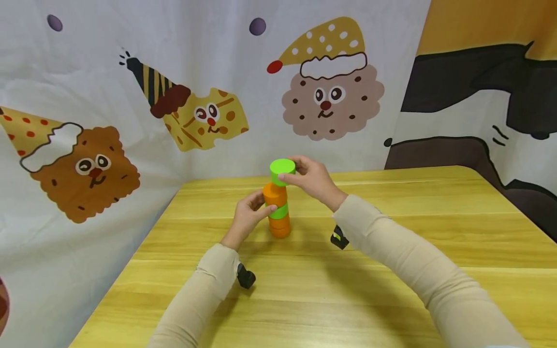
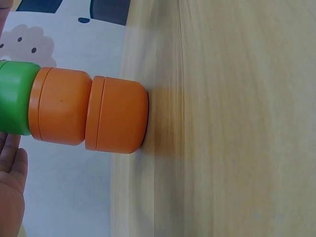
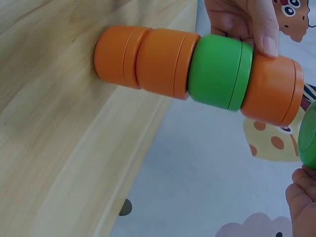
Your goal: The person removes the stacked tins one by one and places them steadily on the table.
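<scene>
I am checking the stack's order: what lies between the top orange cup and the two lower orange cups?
One green cup, seen in the right wrist view.

We have bright, even light across the head view, colours vivid, no harsh glare. Soft shadows fall under the sleeves onto the table (image 1: 391,270), so the light sits overhead. Straight lines bow toward the edges here: the table's far edge curves, a wide-lens bend. In the left wrist view the stack (image 2: 89,114) is sharp, with a faint dark shadow where it meets the wood; the wood grain looks smeared. In the right wrist view we get a soft sheen on the stack (image 3: 197,74), and the backdrop (image 3: 207,187) goes slightly soft.
</scene>
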Motion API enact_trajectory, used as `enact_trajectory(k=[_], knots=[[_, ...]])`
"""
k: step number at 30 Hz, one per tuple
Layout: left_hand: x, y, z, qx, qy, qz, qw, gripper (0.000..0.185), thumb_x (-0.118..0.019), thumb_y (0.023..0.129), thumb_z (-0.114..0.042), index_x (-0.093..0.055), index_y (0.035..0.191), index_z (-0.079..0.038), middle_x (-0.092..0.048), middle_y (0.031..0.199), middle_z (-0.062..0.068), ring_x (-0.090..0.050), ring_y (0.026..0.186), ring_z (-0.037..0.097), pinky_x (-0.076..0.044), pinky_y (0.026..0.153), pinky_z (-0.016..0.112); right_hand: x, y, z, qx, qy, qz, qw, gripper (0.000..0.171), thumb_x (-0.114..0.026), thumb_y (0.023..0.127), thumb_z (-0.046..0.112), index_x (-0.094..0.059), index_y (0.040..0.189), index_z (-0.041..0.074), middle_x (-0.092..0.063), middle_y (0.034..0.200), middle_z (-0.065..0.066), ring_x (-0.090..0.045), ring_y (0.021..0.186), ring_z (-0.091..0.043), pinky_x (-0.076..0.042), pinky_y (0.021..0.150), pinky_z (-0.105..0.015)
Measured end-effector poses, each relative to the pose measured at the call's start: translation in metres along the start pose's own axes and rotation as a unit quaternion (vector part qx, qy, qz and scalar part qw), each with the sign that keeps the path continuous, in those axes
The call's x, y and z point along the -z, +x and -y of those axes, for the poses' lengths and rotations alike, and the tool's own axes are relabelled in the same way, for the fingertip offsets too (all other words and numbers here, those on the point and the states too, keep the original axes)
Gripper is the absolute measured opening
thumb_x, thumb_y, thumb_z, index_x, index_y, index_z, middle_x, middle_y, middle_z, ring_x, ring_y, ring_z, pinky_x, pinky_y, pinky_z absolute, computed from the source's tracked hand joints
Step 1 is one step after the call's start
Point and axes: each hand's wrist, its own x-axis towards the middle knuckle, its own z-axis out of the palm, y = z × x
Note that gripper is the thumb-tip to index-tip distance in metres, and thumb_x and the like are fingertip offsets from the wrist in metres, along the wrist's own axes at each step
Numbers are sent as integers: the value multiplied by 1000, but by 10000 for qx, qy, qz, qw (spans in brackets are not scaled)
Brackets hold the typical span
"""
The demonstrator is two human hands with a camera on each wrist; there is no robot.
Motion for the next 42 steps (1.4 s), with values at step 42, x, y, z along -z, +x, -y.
enact_trajectory(k=[42], knots=[[-3,-10,-27,298,129,47,9995,46,-68,85,-11,-54,127,-1,-58,122,19,-53,115,29,-36,107,40,13,-41,-74,-480,10,268,9985,54,-74,80,27,-54,125,7,-59,118,-10,-59,102,-24,-53,85,-33]])
